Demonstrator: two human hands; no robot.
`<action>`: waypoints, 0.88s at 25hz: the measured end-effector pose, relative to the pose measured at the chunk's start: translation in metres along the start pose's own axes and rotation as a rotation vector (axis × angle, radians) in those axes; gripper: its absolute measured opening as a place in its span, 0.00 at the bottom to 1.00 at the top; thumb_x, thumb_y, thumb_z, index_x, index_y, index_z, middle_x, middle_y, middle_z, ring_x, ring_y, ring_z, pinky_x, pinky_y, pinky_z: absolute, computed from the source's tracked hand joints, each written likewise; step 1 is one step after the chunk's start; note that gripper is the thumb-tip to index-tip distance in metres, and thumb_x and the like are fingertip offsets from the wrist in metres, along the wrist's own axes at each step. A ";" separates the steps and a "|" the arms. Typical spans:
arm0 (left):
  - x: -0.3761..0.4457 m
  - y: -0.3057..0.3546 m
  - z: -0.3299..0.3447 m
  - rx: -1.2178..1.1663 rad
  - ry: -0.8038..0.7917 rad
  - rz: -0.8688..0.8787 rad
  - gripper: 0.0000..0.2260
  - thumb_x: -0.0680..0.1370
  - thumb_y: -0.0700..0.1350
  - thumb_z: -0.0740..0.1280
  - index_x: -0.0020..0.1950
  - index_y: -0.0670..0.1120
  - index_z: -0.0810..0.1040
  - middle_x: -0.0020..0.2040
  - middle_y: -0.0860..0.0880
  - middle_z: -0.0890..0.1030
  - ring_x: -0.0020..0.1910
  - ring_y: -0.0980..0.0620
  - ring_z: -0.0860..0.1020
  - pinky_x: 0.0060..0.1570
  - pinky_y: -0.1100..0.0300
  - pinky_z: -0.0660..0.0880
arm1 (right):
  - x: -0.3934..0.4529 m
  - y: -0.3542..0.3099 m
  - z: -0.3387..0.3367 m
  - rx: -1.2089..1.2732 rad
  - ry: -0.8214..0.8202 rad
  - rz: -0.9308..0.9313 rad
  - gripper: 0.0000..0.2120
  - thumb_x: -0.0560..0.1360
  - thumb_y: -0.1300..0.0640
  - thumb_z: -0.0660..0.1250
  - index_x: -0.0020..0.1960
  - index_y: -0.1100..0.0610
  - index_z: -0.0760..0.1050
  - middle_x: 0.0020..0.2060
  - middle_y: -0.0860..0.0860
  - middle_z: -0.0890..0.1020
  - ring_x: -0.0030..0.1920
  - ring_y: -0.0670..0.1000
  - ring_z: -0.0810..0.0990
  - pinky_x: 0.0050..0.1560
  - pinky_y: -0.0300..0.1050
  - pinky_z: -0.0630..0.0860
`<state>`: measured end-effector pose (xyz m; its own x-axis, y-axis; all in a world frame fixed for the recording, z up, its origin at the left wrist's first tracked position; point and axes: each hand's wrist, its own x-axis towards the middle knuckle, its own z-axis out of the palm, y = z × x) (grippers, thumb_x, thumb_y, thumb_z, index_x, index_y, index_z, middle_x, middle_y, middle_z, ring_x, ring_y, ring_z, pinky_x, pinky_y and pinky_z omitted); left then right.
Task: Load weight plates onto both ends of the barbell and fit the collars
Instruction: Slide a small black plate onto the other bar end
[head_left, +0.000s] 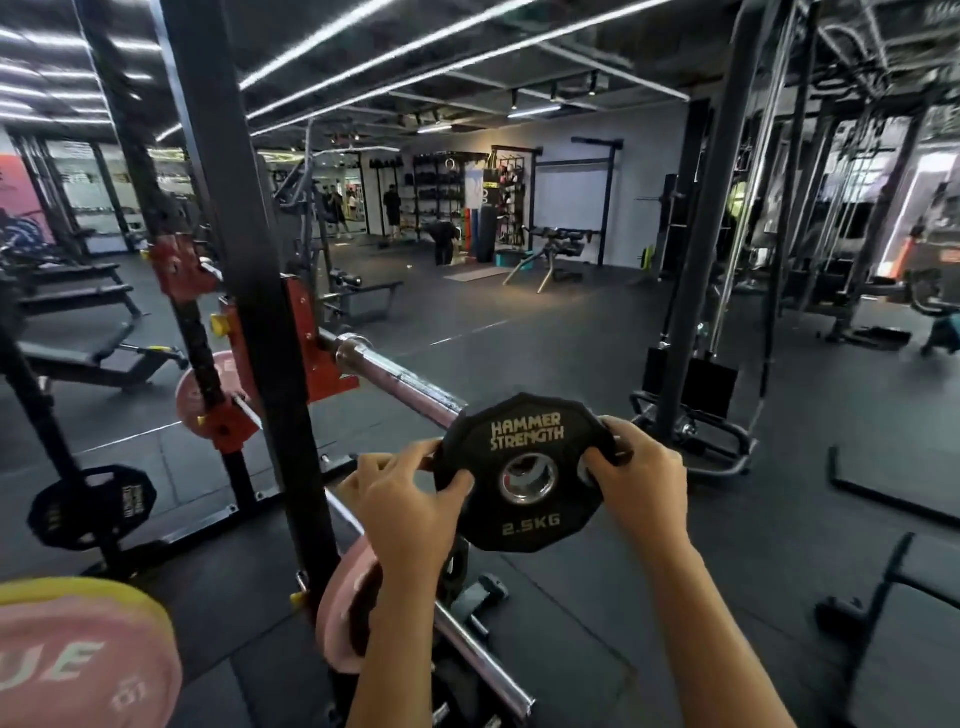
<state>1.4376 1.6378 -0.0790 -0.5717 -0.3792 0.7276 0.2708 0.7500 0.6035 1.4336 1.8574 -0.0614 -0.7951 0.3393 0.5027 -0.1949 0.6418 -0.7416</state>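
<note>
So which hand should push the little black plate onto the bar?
Probably both together: the left hand and right hand each grip one side of the 2.5KG plate, right at the sleeve tip.

The black plate (524, 473) hides the tip of the barbell sleeve (400, 379). The pink plate (78, 660) at bottom left is cut by the edge and blurred

I noted a black rack upright (244, 249) close on my left, with red brackets (306, 332) fixed to it. Flat benches (78, 291) stood further left. A cable machine (691, 322) stood to my right. Far back, a punching bag (485, 234) hung beside storage shelves (439, 192).
</note>
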 end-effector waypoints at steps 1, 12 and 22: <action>0.002 0.000 0.003 -0.005 0.013 0.007 0.20 0.59 0.47 0.83 0.49 0.49 0.85 0.39 0.65 0.64 0.42 0.53 0.70 0.49 0.63 0.55 | 0.005 0.001 0.003 0.000 -0.005 -0.011 0.17 0.67 0.51 0.70 0.54 0.39 0.77 0.33 0.37 0.81 0.35 0.36 0.78 0.34 0.34 0.70; -0.002 0.010 0.025 0.059 0.177 0.083 0.15 0.61 0.50 0.77 0.45 0.50 0.83 0.41 0.72 0.67 0.45 0.58 0.68 0.49 0.53 0.66 | 0.051 0.036 0.032 0.152 -0.124 -0.207 0.17 0.70 0.59 0.70 0.54 0.43 0.77 0.35 0.37 0.80 0.36 0.40 0.79 0.42 0.49 0.79; -0.026 0.024 0.035 0.288 0.308 0.066 0.14 0.64 0.52 0.72 0.47 0.48 0.83 0.40 0.56 0.80 0.45 0.52 0.72 0.51 0.57 0.62 | 0.068 0.059 0.066 0.420 -0.179 -0.325 0.16 0.75 0.61 0.66 0.60 0.47 0.75 0.46 0.41 0.81 0.45 0.42 0.80 0.47 0.43 0.78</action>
<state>1.4319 1.6847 -0.0953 -0.2903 -0.4368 0.8514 0.0470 0.8822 0.4686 1.3300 1.8730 -0.1004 -0.7337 0.0242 0.6790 -0.6294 0.3523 -0.6926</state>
